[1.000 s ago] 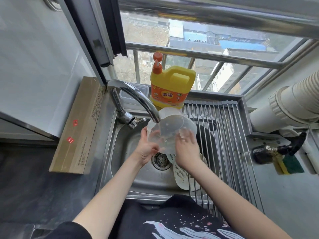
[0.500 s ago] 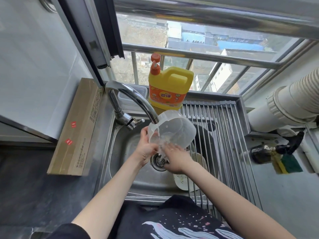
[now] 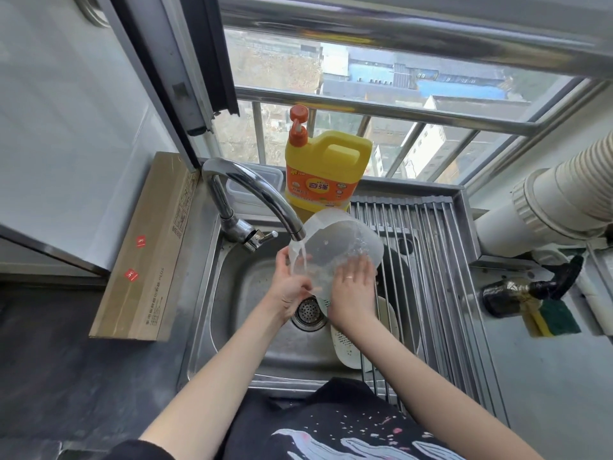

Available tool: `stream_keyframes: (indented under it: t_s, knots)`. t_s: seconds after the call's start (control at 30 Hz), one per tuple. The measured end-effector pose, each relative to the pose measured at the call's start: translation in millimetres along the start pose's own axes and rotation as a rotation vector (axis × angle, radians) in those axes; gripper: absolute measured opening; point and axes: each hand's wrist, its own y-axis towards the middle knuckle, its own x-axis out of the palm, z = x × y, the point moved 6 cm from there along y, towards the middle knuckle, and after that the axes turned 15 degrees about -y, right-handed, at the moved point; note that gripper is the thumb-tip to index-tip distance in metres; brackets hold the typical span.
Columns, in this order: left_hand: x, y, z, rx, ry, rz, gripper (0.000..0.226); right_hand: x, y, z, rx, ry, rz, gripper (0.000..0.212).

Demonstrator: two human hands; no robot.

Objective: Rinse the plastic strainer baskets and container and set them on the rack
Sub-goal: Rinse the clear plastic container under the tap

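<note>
Container [image 3: 335,247] between left hand [image 3: 290,287], right hand [image 3: 351,290]

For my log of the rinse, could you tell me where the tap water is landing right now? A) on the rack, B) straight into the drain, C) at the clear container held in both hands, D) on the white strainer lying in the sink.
C: the stream from the tap falls at the left edge of the clear container, which the left hand and right hand hold over the sink.

Clear container [image 3: 335,242] tilted under tap
</note>
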Motion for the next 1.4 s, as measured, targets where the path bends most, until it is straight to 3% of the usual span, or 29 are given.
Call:
stream_keyframes:
  t_s: [0.07,0.17,0.3,0.43,0.5,0.53,0.6,0.67,0.77,0.9,1.07,1.2,1.3,1.4]
  knots:
    - [5,1,-3,0.01,0.011,0.029,0.07,3,-1,-18,-0.122,0.14,-0.009,0.066]
    - [5,0,-4,-0.019,-0.019,0.07,0.065,-2,3,-11,-0.246,0.248,0.139,0.051]
    - [2,-3,-10,-0.031,-0.051,0.069,0.063,-6,-3,-4,-0.269,0.322,0.246,0.045]
    - [-3,-6,-16,0.014,0.102,0.11,0.061,-14,-9,-17,-0.291,0.272,0.378,0.03]
    - [-12,-10,-13,0.032,0.156,0.137,0.056,-14,-7,-23,-0.403,0.265,0.316,0.032]
    - [-19,-12,-11,0.046,0.187,0.154,0.054,-7,-5,-23,-0.464,0.25,0.207,0.037]
    - [-35,-18,-5,0.078,0.263,0.196,0.053,8,4,-8,-0.467,0.124,0.079,0.064]
    - [-47,-23,-1,0.118,0.341,0.224,0.051,12,15,12,-0.395,-0.108,0.104,0.077]
    - [-49,-26,0,0.136,0.367,0.227,0.053,4,19,-3,-0.329,-0.349,0.11,0.079]
    - [-47,-30,3,0.137,0.437,0.239,0.05,18,7,-42,-0.444,-0.182,-0.004,0.08]
    - [-51,-25,7,0.123,0.436,0.236,0.049,8,18,-24,-0.311,-0.181,0.058,0.075]
    - [-56,-23,10,0.128,0.44,0.312,0.041,14,5,-53,-0.5,0.066,0.02,0.063]
    - [-65,-21,18,0.02,0.449,0.325,0.038,11,13,-27,-0.504,-0.079,0.211,0.06]
    - [-65,-16,30,-0.136,0.555,0.254,0.041,11,16,-21,-0.521,-0.261,0.227,0.063]
